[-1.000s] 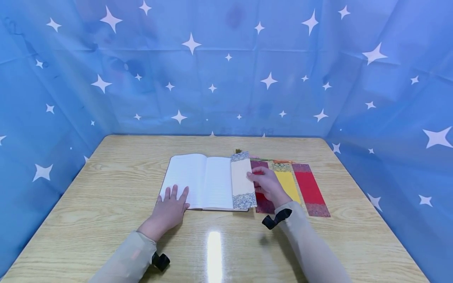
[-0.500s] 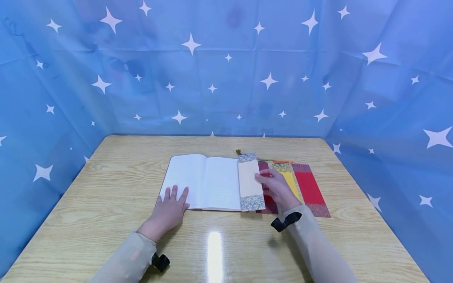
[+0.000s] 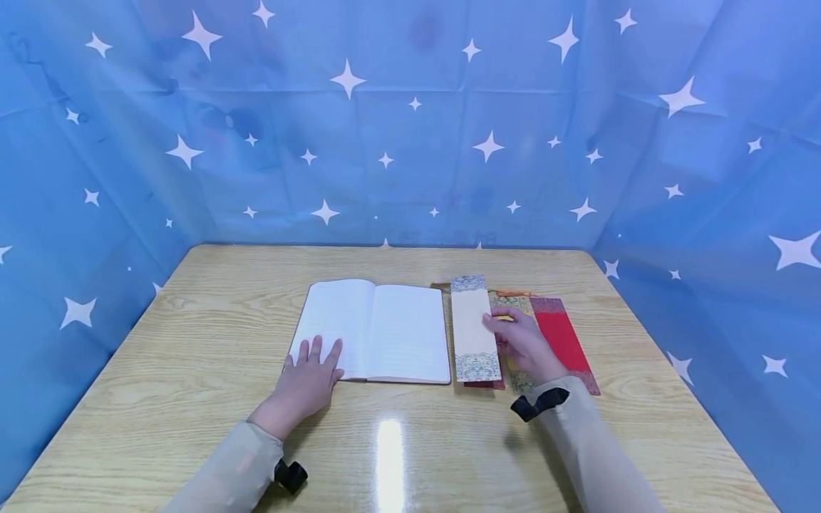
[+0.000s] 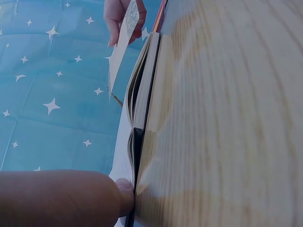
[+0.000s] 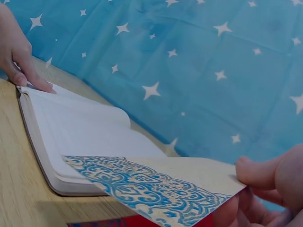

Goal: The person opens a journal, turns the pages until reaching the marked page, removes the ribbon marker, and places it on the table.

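An open notebook [image 3: 410,335] with white lined pages lies on the table. My left hand [image 3: 309,381] rests with spread fingers on the lower left of its left page; the left wrist view shows the thumb [image 4: 124,189] at the page edge. My right hand [image 3: 521,342] pinches the right edge of a cream bookmark [image 3: 473,320] with blue patterned ends. In the right wrist view the bookmark [image 5: 156,189] is raised and tilted, just right of the notebook. It covers most of a dark red bookmark [image 3: 486,385]. A yellow bookmark [image 3: 521,381] is partly hidden behind my right hand.
To the right a red bookmark [image 3: 564,345] lies flat on the wooden table [image 3: 212,320]. Tassels [image 3: 513,293] stretch along the bookmarks' top ends. A blue curtain with white stars [image 3: 410,128] stands behind the table and along both sides.
My right hand has carried the cream bookmark rightward, off the notebook's right page and over the dark red bookmark. My left hand has stayed on the left page.
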A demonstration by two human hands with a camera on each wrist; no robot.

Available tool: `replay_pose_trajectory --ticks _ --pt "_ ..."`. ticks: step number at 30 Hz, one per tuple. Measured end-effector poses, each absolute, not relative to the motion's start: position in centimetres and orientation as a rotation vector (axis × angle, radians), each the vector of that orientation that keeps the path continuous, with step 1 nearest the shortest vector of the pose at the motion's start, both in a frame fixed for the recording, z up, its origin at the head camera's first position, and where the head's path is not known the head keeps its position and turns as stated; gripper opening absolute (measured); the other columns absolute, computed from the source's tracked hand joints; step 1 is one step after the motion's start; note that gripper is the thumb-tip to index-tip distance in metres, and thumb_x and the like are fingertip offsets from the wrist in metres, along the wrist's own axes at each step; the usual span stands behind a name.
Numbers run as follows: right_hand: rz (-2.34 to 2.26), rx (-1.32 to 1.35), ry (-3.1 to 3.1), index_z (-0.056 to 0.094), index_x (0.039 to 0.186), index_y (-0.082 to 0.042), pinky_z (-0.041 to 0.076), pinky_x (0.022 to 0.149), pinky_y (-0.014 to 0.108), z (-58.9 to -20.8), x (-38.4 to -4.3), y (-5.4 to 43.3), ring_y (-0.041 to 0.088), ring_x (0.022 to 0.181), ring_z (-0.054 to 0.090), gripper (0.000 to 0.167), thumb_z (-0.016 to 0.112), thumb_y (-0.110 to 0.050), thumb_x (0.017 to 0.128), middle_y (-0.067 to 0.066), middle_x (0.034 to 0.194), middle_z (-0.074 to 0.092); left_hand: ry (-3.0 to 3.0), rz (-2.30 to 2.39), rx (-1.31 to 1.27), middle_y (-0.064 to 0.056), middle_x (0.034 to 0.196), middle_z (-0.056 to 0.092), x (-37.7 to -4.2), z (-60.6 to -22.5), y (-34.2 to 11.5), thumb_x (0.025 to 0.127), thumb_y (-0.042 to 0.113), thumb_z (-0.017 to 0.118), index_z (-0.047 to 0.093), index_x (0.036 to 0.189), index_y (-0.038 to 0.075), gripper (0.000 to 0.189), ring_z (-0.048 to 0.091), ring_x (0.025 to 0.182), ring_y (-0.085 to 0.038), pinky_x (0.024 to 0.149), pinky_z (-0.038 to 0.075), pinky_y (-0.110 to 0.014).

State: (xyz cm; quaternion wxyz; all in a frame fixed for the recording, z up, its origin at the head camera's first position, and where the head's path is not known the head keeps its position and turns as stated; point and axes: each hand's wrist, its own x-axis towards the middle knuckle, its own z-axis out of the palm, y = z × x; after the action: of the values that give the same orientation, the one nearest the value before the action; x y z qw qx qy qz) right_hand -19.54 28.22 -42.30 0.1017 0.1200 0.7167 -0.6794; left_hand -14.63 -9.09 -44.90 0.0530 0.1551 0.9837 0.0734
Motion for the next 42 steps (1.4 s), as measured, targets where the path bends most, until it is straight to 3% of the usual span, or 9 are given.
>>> replay_pose_trajectory --ticks 15,20,28,35,42 --pt "-2.004 0.386 2.113 0.046 0.115 -0.007 0.048 0.062 0.027 -41.9 -19.0 31.7 0.013 0.065 0.052 0.037 0.064 -0.026 0.089 0.001 0.086 0.056 3.000 0.202 0.481 -0.032 0.144 0.025 -14.8 -45.1 -9.2 0.100 0.031 0.038 0.029 0.146 0.009 0.052 0.023 0.130 -0.050 0.096 0.025 -0.067" --pt "-2.003 0.401 2.125 0.048 0.111 -0.009 0.047 0.058 0.026 -41.9 -19.0 32.7 0.011 0.060 0.052 0.032 0.065 -0.025 0.089 -0.002 0.080 0.057 2.996 0.207 0.473 -0.032 0.144 0.025 -14.8 -45.0 -9.3 0.100 0.032 0.038 0.029 0.146 0.009 0.052 0.022 0.131 -0.050 0.096 0.025 -0.067" --pt "-1.970 0.344 2.201 0.046 0.110 -0.007 0.037 0.053 0.024 -42.2 -18.3 34.6 0.010 0.056 0.039 0.033 0.064 -0.026 0.089 -0.005 0.074 0.049 3.005 0.195 0.491 -0.032 0.143 0.026 -14.7 -45.0 -9.3 0.100 0.031 0.040 0.030 0.146 0.008 0.052 0.024 0.130 -0.051 0.096 0.025 -0.067" --pt "-1.989 0.374 2.145 0.048 0.108 -0.012 0.042 0.058 0.025 -42.2 -18.2 36.2 0.009 0.062 0.045 0.029 0.064 -0.026 0.089 -0.006 0.082 0.053 3.005 0.196 0.488 -0.032 0.143 0.027 -14.4 -44.9 -9.2 0.100 0.031 0.039 0.031 0.145 0.008 0.052 0.024 0.130 -0.050 0.096 0.026 -0.067" --pt "-1.992 0.370 2.147 0.044 0.114 -0.008 0.048 0.063 0.027 -42.1 -17.9 38.1 0.010 0.071 0.053 0.034 0.062 -0.026 0.091 -0.004 0.089 0.055 2.996 0.211 0.493 -0.032 0.143 0.026 -14.5 -44.8 -9.2 0.100 0.030 0.039 0.030 0.146 0.008 0.052 0.023 0.130 -0.051 0.096 0.025 -0.068"
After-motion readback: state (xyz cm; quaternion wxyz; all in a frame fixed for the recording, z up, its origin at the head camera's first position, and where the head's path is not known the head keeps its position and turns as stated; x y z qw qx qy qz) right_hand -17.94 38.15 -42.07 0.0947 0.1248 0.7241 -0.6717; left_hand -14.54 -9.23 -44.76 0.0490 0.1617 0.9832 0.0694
